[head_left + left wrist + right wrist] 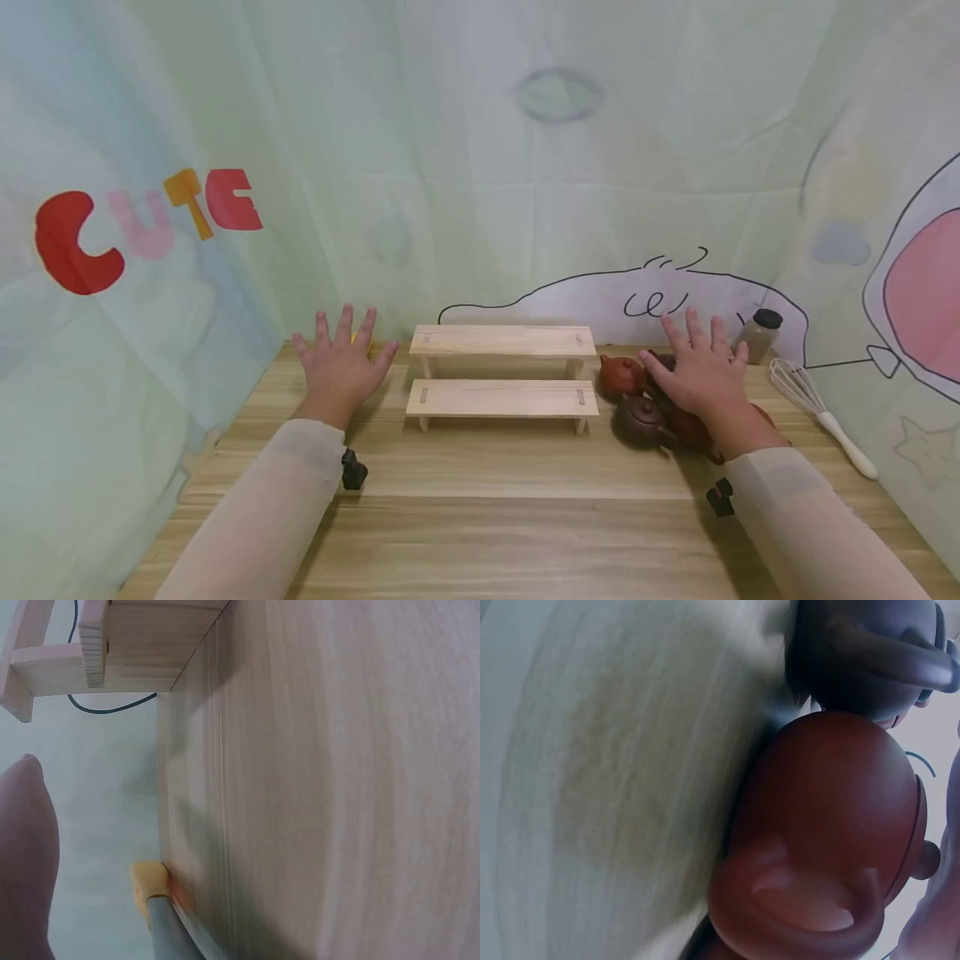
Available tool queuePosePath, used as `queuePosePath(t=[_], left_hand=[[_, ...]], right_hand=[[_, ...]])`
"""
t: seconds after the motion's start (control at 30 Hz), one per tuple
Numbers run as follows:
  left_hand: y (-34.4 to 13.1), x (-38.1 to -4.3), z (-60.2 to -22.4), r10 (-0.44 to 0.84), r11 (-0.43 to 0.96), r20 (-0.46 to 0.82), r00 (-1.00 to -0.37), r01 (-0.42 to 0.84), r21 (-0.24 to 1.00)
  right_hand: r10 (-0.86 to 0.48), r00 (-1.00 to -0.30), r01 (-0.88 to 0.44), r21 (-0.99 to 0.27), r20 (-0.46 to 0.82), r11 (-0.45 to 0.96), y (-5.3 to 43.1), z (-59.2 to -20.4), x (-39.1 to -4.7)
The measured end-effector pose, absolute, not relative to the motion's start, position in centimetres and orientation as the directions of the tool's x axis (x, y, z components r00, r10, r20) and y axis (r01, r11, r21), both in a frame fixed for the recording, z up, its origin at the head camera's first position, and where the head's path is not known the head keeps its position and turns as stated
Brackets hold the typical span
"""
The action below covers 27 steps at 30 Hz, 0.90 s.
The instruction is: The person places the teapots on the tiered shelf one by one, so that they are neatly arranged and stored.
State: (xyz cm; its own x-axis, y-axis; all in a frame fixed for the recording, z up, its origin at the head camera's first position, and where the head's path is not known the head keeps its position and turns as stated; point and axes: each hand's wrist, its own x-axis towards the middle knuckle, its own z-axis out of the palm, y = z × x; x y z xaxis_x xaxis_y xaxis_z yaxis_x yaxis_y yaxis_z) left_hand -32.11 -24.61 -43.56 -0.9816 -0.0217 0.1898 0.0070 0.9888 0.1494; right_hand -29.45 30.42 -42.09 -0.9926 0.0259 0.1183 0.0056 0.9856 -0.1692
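My left hand (339,367) is held with fingers spread and nothing in it, left of a two-step light wooden rack (502,398). Just behind it, mostly hidden in the head view, is a yellow thing with a grey shaft (171,930). Fingers also spread, my right hand (705,375) hovers over a cluster of clay teapots and holds none. An orange-red teapot (621,377) and a dark brown teapot (637,421) show left of it. In the right wrist view, a red-brown teapot (825,802) sits close below the hand, its handle toward the camera.
A jar with a black lid (757,337) stands at the back right. Beside it a whisk (843,437) with a white handle lies along the right edge. Printed curtains (465,167) hang around the wooden table (480,542).
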Motion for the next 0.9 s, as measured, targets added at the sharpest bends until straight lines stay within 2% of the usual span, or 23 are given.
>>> queuePosePath(t=[0.33,0.53,0.73,0.9], left_hand=[[-24.9,-31.9,-44.0,-0.014,0.986,0.211,-0.977,0.021,0.165],[-24.4,-31.4,-44.1,-0.022,0.976,0.251,-0.968,0.035,0.217],[-23.0,-30.1,-43.4,-0.033,0.957,0.277,-0.96,0.05,0.286],[-21.8,-28.9,-42.8,-0.024,0.917,0.258,-0.966,0.081,0.391]], right_hand=[[0.02,-0.994,0.001,-0.169,0.107,0.986,30.2,-42.7,-29.5],[0.026,-0.994,0.005,-0.195,0.106,0.981,30.3,-42.7,-28.9],[0.037,-0.992,0.001,-0.276,0.124,0.961,31.4,-42.4,-27.6],[0.041,-0.979,-0.025,-0.316,0.2,0.948,32.7,-42.0,-26.1]])
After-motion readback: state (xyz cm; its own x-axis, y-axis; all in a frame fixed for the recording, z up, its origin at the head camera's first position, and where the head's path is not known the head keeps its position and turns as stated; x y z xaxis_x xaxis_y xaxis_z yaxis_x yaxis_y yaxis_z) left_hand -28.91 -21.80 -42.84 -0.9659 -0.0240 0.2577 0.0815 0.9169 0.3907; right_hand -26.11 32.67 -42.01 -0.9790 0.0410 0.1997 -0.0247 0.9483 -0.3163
